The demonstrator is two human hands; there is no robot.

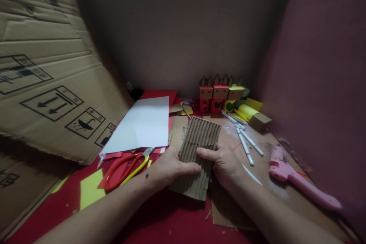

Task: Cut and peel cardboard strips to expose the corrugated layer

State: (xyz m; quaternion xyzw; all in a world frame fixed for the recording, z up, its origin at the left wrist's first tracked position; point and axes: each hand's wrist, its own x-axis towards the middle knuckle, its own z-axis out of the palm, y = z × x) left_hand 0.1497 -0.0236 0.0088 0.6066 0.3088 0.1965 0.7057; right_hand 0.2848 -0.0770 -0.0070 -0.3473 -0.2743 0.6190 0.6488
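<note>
A strip of corrugated cardboard [201, 133], its ridges bared, is held tilted between both hands over the red table surface. My left hand [173, 166] grips its left edge, the thumb lying across the ridges and the fingers hidden behind. From the right side my right hand [224, 162] clasps it, thumb pressed on the front a little higher up. Behind the strip lies a flat printed cardboard piece [177, 131]. Scissors with red and yellow handles [126, 169] rest just left of my left hand.
White paper [140, 126] lies on red sheets at left, near yellow paper [92, 188]. A large carton [57, 65] leans at far left. Several white markers [244, 146] and a pink glue gun [300, 183] lie at right. Decorated paper figures [220, 101] stand at the back.
</note>
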